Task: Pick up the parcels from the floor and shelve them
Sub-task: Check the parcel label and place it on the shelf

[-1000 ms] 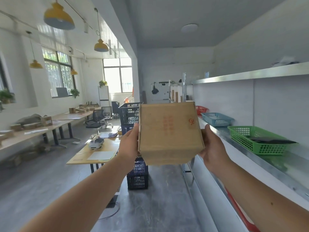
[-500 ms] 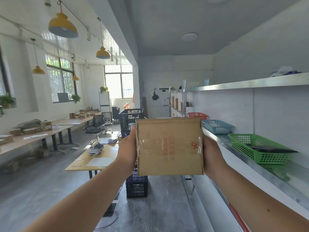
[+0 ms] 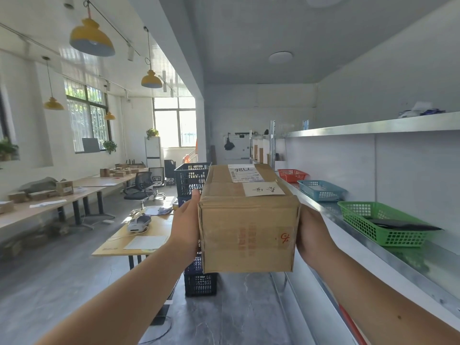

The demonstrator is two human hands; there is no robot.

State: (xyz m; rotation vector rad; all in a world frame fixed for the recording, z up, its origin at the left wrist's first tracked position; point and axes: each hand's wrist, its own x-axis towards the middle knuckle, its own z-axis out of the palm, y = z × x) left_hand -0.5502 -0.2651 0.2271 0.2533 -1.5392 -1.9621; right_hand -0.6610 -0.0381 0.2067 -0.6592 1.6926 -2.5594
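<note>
I hold a brown cardboard parcel at chest height in front of me, level, with white labels on its top and red print on its near face. My left hand presses its left side, thumb up along the edge. My right hand presses its right side, mostly hidden behind the box. The metal shelf runs along the wall just to the right of the parcel.
On the shelf stand a green basket, a blue basket and a red basket. An upper shelf carries a few items. Stacked dark crates stand behind the parcel, beside a wooden desk. Long tables line the left.
The parcel has tipped so its top face with the labels now shows, and it sits lower in view. Both hands keep their grip on its sides.
</note>
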